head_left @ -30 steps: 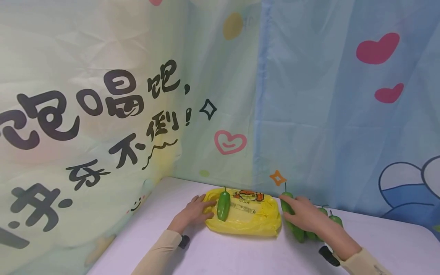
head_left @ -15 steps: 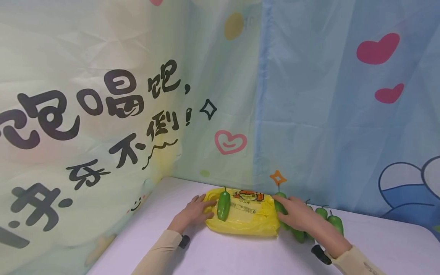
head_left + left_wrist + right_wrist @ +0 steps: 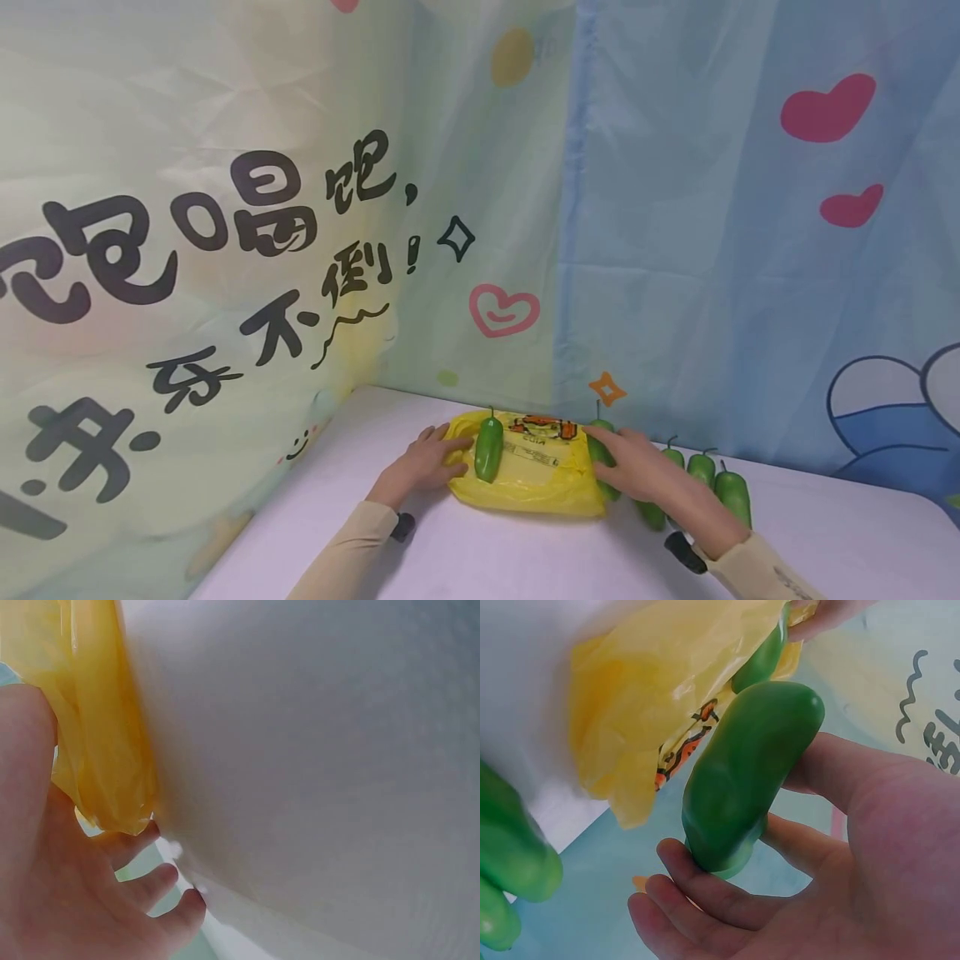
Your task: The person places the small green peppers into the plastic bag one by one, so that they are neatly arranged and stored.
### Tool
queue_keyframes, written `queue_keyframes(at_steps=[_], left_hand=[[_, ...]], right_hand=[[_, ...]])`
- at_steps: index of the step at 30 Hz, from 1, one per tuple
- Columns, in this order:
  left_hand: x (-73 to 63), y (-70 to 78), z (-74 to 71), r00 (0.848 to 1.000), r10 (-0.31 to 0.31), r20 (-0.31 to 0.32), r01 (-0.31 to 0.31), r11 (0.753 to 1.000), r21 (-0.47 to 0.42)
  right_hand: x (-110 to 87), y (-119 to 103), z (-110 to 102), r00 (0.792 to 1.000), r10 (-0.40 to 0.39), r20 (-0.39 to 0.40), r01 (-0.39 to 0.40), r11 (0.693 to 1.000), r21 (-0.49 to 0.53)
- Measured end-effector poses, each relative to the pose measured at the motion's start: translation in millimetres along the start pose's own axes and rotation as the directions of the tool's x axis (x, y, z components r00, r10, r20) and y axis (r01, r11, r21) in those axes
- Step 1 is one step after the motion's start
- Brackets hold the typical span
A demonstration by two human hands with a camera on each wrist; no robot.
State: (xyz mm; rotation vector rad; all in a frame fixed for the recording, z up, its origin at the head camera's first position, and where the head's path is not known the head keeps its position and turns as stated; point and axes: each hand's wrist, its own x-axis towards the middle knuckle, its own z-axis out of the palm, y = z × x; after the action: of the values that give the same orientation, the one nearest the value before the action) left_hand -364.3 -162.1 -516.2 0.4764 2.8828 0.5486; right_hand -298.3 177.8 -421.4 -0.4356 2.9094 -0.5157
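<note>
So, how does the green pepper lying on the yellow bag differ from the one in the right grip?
The resting pepper lies on the yellow bag; the held pepper is in the right grip, by the bag's right end.
In the head view, the resting pepper shows almost whole, while the grip partly hides the held pepper.
Both are green with stems.

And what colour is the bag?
The bag is yellow with orange and dark print, clearest in head view.
</note>
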Motion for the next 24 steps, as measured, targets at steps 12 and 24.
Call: queue_keyframes(at_steps=[12,24], left_hand=[[-3.5,3.8,-4.0,1.000,0.020,-0.016,-0.020,1.000,0.008],[-0.3,-0.1,-0.6,1.000,0.017,-0.013,-0.017,1.000,0.013]], right_hand=[[10.2,-13,5,0.999,-0.041,-0.024,0.042,0.999,0.028],[19.0,-24,12,0.998,-0.054,-0.031,0.055,0.998,0.040]])
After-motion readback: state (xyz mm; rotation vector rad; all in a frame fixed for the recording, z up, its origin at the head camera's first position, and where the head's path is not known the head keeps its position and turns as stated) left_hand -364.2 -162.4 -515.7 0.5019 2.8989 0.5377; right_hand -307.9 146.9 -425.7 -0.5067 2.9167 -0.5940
